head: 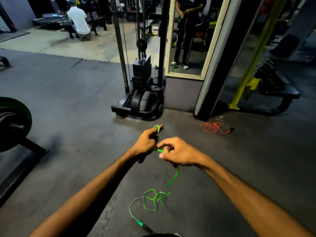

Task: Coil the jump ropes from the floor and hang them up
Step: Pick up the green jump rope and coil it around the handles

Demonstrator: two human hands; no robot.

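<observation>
A green jump rope [150, 200] runs from my hands down to loose loops on the dark floor mat, and its far handle [144, 225] lies near the bottom edge. My left hand [147, 142] grips the rope's other black handle, with a green loop over the fingers. Right beside it, my right hand [177, 152] pinches the green rope, which hangs below it. An orange jump rope [212, 126] lies tangled on the floor to the right, ahead of my hands, with its dark handle [230, 130] beside it.
A cable machine with a weight stack [142, 74] stands straight ahead. A mirror [189, 36] leans beside it. A plate-loaded barbell [13, 120] on a stand sits at the left, a yellow-framed bench [256, 82] at the right. A person in white [78, 19] sits far back.
</observation>
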